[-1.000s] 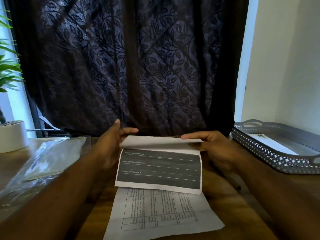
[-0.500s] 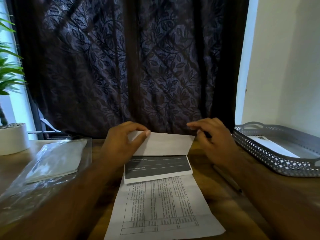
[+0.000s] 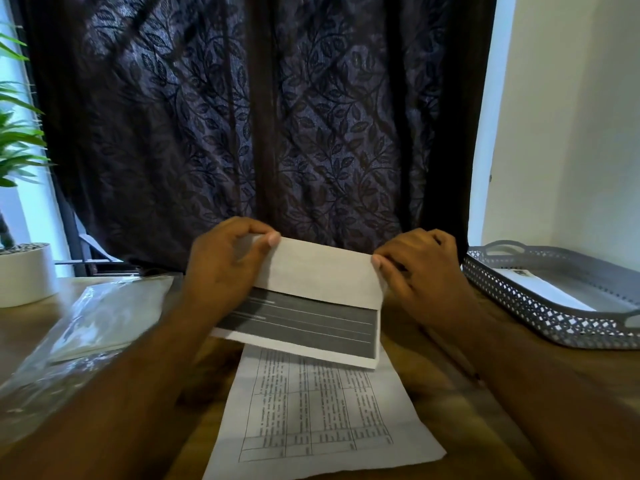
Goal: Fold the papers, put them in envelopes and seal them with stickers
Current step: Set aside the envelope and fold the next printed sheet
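Both grips are closed on the folded paper (image 3: 313,299): the left hand (image 3: 221,271) pinches its upper left corner between thumb and fingers, and the right hand (image 3: 420,271) pinches its upper right edge. That paper is held tilted just above the worktop (image 3: 446,362), its white top panel turned down over the dark printed band. A second, flat printed sheet (image 3: 318,414) lies on the worktop just below it, partly overlapped. A grey tray (image 3: 554,317) with a white item inside sits to the right of the folded paper; a clear plastic packet (image 3: 100,317) lies to its left.

Folding looks to be the step in hand, with the last panel being brought over. Next, I judge, the edges need lining up and the crease pressing flat before an envelope is sought.

Compared with half a second ago, the folded paper is lifted and tilted, more of its dark band shows, and both hands have shifted to its top corners.
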